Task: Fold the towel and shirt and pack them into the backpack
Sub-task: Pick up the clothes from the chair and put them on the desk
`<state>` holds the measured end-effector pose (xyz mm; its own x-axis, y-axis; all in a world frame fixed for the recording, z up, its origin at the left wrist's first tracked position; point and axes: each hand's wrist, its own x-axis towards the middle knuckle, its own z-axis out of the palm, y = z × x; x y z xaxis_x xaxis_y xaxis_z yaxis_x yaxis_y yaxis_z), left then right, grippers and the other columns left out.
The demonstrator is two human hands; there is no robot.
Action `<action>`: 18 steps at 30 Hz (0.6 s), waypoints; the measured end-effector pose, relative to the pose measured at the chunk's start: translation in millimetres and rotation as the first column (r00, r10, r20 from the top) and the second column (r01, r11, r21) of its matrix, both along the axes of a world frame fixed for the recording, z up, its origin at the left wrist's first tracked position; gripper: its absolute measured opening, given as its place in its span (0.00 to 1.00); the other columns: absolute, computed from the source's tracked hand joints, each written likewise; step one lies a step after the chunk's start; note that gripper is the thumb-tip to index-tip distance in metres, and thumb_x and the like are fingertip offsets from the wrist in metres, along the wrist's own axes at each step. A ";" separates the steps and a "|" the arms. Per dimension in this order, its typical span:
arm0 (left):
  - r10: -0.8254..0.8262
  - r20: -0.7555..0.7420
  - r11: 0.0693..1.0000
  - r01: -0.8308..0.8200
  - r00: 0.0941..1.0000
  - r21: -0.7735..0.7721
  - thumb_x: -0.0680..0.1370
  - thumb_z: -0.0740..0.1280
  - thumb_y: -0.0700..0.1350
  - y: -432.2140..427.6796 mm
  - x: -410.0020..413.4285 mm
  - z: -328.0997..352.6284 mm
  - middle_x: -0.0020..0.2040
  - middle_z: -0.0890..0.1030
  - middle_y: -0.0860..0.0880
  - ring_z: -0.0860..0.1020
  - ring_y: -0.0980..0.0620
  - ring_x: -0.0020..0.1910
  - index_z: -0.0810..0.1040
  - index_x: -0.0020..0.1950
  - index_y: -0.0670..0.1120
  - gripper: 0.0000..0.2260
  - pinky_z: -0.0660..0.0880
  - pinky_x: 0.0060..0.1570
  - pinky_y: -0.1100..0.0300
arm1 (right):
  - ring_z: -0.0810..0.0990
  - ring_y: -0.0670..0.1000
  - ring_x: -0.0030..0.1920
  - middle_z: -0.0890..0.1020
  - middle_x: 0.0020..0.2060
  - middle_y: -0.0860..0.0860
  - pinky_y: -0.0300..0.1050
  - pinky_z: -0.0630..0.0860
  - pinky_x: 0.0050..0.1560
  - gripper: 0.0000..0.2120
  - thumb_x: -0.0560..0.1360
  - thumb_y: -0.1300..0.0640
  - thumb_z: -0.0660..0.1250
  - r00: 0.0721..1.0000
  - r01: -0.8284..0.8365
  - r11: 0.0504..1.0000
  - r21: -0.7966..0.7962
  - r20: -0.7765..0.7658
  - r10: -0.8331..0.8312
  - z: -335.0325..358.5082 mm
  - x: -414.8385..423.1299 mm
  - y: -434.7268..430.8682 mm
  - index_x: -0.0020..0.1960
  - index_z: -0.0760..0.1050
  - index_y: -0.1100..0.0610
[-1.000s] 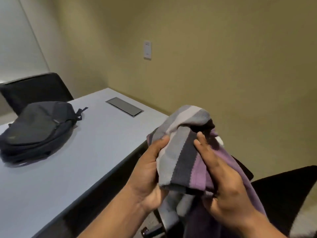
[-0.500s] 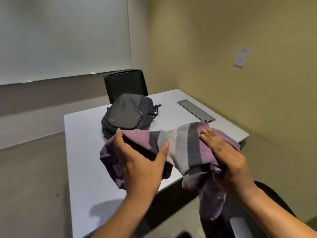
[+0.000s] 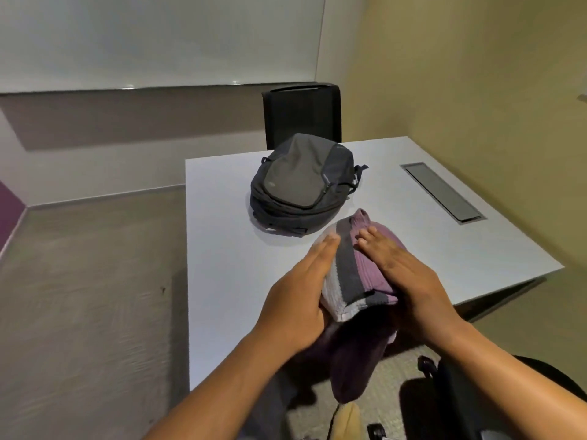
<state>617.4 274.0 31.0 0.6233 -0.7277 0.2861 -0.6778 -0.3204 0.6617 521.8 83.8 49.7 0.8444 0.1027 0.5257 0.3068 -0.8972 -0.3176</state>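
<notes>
Hands, left (image 3: 297, 300) and right (image 3: 409, 281), grip striped towel (image 3: 352, 274) from both sides above tabletop (image 3: 228, 249), backpack (image 3: 301, 185) at 12 o'clock.

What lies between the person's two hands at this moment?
In the head view, the bunched striped towel sits between the left hand and right hand, both pressed against its sides above the table.

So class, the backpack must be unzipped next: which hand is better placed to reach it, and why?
Probably the left hand: the backpack lies ahead and to its side, while the right hand can hold the striped cloth.
</notes>
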 end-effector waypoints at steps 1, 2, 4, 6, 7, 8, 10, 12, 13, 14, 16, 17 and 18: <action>0.023 0.016 0.999 -0.024 1.000 0.021 0.74 0.64 0.32 -3.5 5.1 -3.5 0.77 0.51 0.66 0.56 0.63 0.75 0.43 0.76 0.66 0.45 0.66 0.70 0.59 | 0.66 0.53 0.75 0.68 0.74 0.55 0.49 0.63 0.74 0.37 0.68 0.75 0.73 1.000 0.000 1.000 0.002 -0.016 0.000 -5.4 7.1 -5.1 0.73 0.67 0.61; 0.039 0.028 0.998 -0.041 0.999 0.041 0.74 0.65 0.33 -7.9 10.0 -7.4 0.77 0.50 0.67 0.56 0.63 0.75 0.43 0.76 0.66 0.45 0.67 0.70 0.58 | 0.66 0.53 0.75 0.68 0.74 0.55 0.50 0.64 0.74 0.39 0.68 0.75 0.73 1.000 0.002 1.000 0.001 -0.031 -0.002 -10.8 14.2 -10.8 0.75 0.65 0.59; 0.049 0.052 0.997 -0.052 0.997 0.063 0.75 0.66 0.34 -20.1 21.5 -15.6 0.76 0.47 0.69 0.53 0.67 0.75 0.44 0.77 0.65 0.44 0.65 0.70 0.60 | 0.65 0.53 0.75 0.67 0.75 0.53 0.55 0.66 0.73 0.41 0.68 0.75 0.73 0.998 0.009 1.000 -0.001 -0.057 -0.009 -19.1 28.0 -24.0 0.76 0.62 0.55; 0.075 0.089 0.994 -0.081 0.993 0.070 0.77 0.66 0.35 -35.5 34.9 -22.6 0.73 0.44 0.74 0.44 0.75 0.70 0.46 0.77 0.63 0.42 0.58 0.69 0.68 | 0.64 0.52 0.76 0.67 0.75 0.52 0.57 0.69 0.71 0.39 0.70 0.72 0.71 0.998 -0.005 1.000 -0.026 -0.070 0.003 -25.7 44.9 -41.7 0.76 0.61 0.54; 0.086 0.109 0.993 -0.094 0.990 0.072 0.77 0.66 0.35 -44.8 42.2 -25.8 0.71 0.43 0.75 0.42 0.78 0.68 0.48 0.78 0.62 0.40 0.54 0.67 0.71 | 0.64 0.52 0.76 0.67 0.75 0.52 0.56 0.69 0.70 0.37 0.71 0.71 0.71 0.998 -0.013 0.998 -0.054 -0.068 0.009 -28.5 54.5 -52.4 0.76 0.62 0.54; 0.099 0.129 0.991 -0.109 0.987 0.072 0.77 0.66 0.35 -55.1 50.3 -28.4 0.71 0.43 0.74 0.41 0.78 0.68 0.50 0.78 0.60 0.39 0.52 0.66 0.73 | 0.64 0.52 0.76 0.67 0.75 0.52 0.55 0.70 0.70 0.36 0.71 0.71 0.71 0.998 -0.023 0.997 -0.078 -0.063 0.018 -30.9 64.8 -63.9 0.76 0.64 0.55; 0.135 0.188 0.987 -0.150 0.973 0.065 0.75 0.66 0.32 -76.8 67.8 -32.2 0.74 0.46 0.69 0.43 0.73 0.72 0.54 0.78 0.56 0.38 0.53 0.66 0.71 | 0.63 0.52 0.76 0.67 0.75 0.53 0.54 0.70 0.69 0.35 0.71 0.71 0.71 0.997 -0.053 0.994 -0.091 -0.061 0.048 -38.3 86.7 -87.7 0.75 0.65 0.56; 0.157 0.213 0.983 -0.174 0.964 0.064 0.74 0.67 0.31 -99.0 84.8 -41.8 0.75 0.49 0.66 0.46 0.67 0.75 0.56 0.78 0.54 0.38 0.57 0.66 0.69 | 0.61 0.52 0.77 0.65 0.76 0.52 0.52 0.68 0.71 0.38 0.70 0.72 0.71 0.994 -0.073 0.995 -0.074 -0.086 0.066 -51.9 105.9 -113.0 0.76 0.63 0.56; 0.166 0.209 0.981 -0.184 0.964 0.069 0.74 0.67 0.32 -110.3 90.9 -47.8 0.76 0.50 0.65 0.48 0.65 0.76 0.56 0.78 0.54 0.38 0.58 0.66 0.68 | 0.60 0.51 0.77 0.63 0.77 0.52 0.50 0.66 0.73 0.40 0.70 0.73 0.70 0.992 -0.072 0.996 -0.059 -0.106 0.066 -61.1 113.5 -126.3 0.77 0.61 0.55; 0.183 0.208 0.976 -0.203 0.961 0.080 0.75 0.68 0.33 -119.7 97.5 -56.4 0.76 0.52 0.63 0.51 0.63 0.76 0.57 0.78 0.54 0.37 0.60 0.67 0.66 | 0.58 0.51 0.78 0.61 0.78 0.52 0.49 0.63 0.74 0.42 0.70 0.74 0.69 0.990 -0.069 0.997 -0.043 -0.125 0.063 -72.3 121.4 -137.7 0.78 0.59 0.54; 0.206 0.204 0.955 -0.242 0.957 0.172 0.75 0.70 0.38 -135.9 108.9 -79.4 0.78 0.56 0.57 0.56 0.57 0.77 0.57 0.78 0.53 0.35 0.64 0.70 0.59 | 0.52 0.48 0.79 0.56 0.79 0.50 0.44 0.55 0.77 0.42 0.71 0.74 0.67 0.977 -0.054 0.998 -0.017 -0.207 0.050 -100.1 134.6 -152.1 0.79 0.55 0.52; 0.210 0.211 0.933 -0.260 0.955 0.247 0.76 0.71 0.41 -144.2 113.4 -92.9 0.79 0.57 0.55 0.57 0.54 0.77 0.56 0.78 0.52 0.36 0.62 0.73 0.55 | 0.49 0.46 0.79 0.52 0.80 0.48 0.41 0.50 0.77 0.42 0.73 0.72 0.66 0.960 -0.039 0.999 -0.012 -0.279 0.034 -117.2 138.9 -156.8 0.80 0.53 0.51; 0.210 0.208 0.900 -0.272 0.955 0.339 0.76 0.71 0.45 -151.0 116.9 -108.5 0.79 0.57 0.53 0.57 0.52 0.77 0.54 0.79 0.52 0.36 0.55 0.75 0.54 | 0.45 0.46 0.79 0.48 0.79 0.47 0.41 0.46 0.78 0.42 0.74 0.70 0.65 0.935 -0.026 0.999 -0.025 -0.355 0.015 -137.3 141.4 -160.8 0.80 0.49 0.49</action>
